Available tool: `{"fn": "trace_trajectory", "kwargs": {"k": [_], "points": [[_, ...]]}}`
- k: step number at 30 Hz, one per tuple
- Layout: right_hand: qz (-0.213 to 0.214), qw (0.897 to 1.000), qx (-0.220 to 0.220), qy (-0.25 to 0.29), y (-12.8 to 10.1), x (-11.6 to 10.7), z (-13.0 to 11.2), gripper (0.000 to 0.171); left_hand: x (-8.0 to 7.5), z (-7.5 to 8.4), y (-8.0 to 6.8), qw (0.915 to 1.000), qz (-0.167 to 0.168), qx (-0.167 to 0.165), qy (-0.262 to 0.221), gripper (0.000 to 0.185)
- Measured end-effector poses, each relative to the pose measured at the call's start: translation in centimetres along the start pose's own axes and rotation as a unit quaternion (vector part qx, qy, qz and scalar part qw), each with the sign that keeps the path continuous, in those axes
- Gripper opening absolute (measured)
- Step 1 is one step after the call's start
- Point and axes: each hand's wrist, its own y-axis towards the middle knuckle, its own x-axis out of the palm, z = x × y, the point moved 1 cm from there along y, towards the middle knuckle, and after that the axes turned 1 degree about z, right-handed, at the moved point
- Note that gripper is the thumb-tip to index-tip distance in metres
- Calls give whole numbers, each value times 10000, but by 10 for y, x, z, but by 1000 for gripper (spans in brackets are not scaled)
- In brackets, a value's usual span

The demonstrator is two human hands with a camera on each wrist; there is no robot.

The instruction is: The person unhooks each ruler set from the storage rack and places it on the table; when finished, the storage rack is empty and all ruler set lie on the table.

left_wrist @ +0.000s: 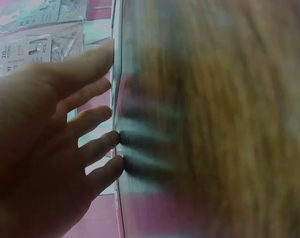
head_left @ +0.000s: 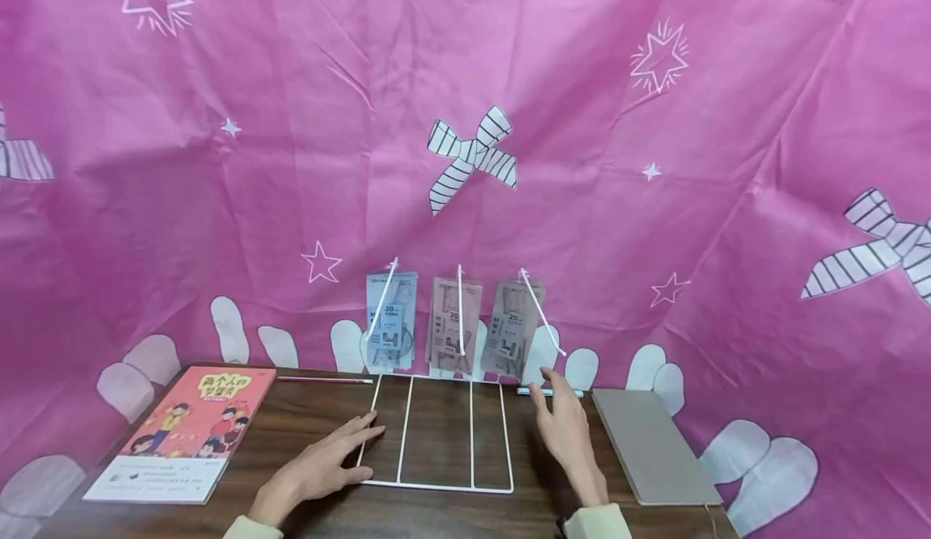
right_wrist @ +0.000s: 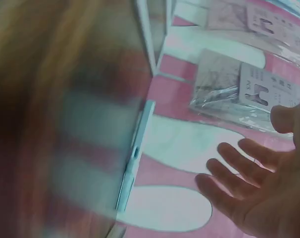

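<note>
A white wire rack (head_left: 472, 434) with three hooks stands on the dark wooden table. From its hooks hang clear packets with "20" labels: a blue one (head_left: 391, 325) at left, a pinkish one (head_left: 454, 325) in the middle and a greyish one (head_left: 513, 329) at right. My left hand (head_left: 320, 462) lies at the rack's left side, fingers spread and overlapping the side wire, nothing held. To the right of the rack, my right hand (head_left: 566, 434) is raised with loosely bent fingers and holds nothing. Beyond its fingertips lies a slim light-blue item (right_wrist: 135, 156).
At the left lies a red and white book (head_left: 185, 426), with a thin pink pencil (head_left: 327, 380) along the back edge. A closed grey notebook (head_left: 658, 450) lies at the right. Directly behind the table hangs a pink patterned cloth (head_left: 582, 224).
</note>
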Motion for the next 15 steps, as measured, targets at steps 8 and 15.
{"fn": "trace_trajectory", "kwargs": {"k": [8, 15], "points": [[388, 9940, -42, 1019, 39, 8, -8, 38, -2, -1, -2, 9998, -67, -102, -187, 66], [317, 9907, 167, 1313, 55, 16, -8, 28, -2, -1, -2, 9995, -103, -149, -255, 67]]}}
